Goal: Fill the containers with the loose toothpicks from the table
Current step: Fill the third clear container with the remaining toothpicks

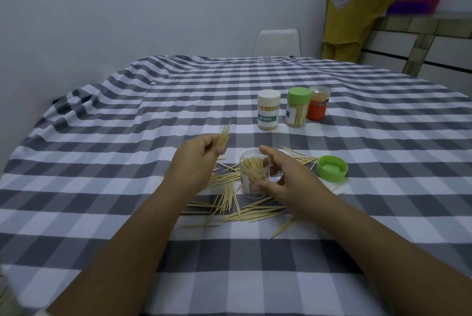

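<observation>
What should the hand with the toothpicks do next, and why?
Probably bring the left hand over and drop its bundle into the open jar. The right hand steadies the jar, and it has room left.

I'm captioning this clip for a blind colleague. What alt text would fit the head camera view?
The left hand holds a bunch of toothpicks beside an open clear container that the right hand steadies on a grey checked tablecloth. Loose toothpicks surround it, a green lid lies to its right, and three closed containers stand behind.
</observation>
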A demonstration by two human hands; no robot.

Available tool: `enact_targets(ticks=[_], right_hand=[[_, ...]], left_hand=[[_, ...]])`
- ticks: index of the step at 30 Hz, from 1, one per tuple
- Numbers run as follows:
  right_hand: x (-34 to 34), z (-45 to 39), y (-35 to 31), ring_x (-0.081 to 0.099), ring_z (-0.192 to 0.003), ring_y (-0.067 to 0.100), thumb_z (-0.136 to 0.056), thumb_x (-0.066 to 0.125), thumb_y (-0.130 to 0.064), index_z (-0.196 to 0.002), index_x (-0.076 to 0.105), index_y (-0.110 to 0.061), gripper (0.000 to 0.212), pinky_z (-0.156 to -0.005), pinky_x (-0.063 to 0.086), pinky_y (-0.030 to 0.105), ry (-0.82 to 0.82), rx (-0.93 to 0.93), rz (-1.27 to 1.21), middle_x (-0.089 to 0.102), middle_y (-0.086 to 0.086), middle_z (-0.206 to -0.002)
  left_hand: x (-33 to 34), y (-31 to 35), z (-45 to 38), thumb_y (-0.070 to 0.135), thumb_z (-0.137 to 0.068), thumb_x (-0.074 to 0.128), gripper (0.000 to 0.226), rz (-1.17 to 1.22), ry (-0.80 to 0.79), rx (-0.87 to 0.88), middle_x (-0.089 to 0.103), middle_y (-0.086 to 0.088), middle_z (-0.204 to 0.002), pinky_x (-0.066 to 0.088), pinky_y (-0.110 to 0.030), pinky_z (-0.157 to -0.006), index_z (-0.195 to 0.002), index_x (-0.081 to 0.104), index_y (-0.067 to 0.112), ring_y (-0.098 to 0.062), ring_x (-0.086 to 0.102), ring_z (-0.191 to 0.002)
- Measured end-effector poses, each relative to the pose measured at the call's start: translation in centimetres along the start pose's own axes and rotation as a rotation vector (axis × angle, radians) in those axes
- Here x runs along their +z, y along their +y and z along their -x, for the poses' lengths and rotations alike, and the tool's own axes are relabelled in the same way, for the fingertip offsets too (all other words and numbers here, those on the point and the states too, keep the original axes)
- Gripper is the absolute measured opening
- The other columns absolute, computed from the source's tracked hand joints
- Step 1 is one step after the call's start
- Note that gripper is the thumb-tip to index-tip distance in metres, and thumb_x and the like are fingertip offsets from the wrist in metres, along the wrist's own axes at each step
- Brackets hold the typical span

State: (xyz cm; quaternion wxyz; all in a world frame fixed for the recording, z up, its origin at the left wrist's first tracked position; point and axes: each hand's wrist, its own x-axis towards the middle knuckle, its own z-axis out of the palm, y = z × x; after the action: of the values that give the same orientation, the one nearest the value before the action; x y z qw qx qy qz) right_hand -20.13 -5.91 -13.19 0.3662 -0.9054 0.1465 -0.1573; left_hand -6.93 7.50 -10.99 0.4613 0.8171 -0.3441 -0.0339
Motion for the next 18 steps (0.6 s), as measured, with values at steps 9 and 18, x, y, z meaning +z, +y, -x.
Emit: enact_targets(ticks=[9,18], right_hand=[[0.1,0.0,0.0,0.046,-0.081,-0.001,-0.084,0.067,-0.031,-0.145,0.026,-0.032,0.073,-0.081,0.038,0.02,0.003,-0.001,-0.009,0.047,-0.008,-0.125],[0.2,0.1,0.0,0.044,-0.075,-0.004,-0.084,0.068,-0.03,-0.145,0.027,-0.031,0.074,-0.084,0.041,0.022,0.004,-0.018,-0.03,0.047,-0.006,-0.128]], left_hand=[[0.5,0.3,-0.8,0.008,-0.098,0.043,0.015,0.902,0.088,-0.188,0.069,-0.007,-0.092,0.055,-0.028,-0.083,-0.102,0.057,0.009,-0.019,0.068,-0.089],[1.2,1.7,-0.6,0.01,-0.099,0.041,0.014,1.095,0.078,-0.102,0.073,-0.002,-0.083,0.056,-0.027,-0.079,-0.102,0.054,0.011,-0.018,0.069,-0.09]])
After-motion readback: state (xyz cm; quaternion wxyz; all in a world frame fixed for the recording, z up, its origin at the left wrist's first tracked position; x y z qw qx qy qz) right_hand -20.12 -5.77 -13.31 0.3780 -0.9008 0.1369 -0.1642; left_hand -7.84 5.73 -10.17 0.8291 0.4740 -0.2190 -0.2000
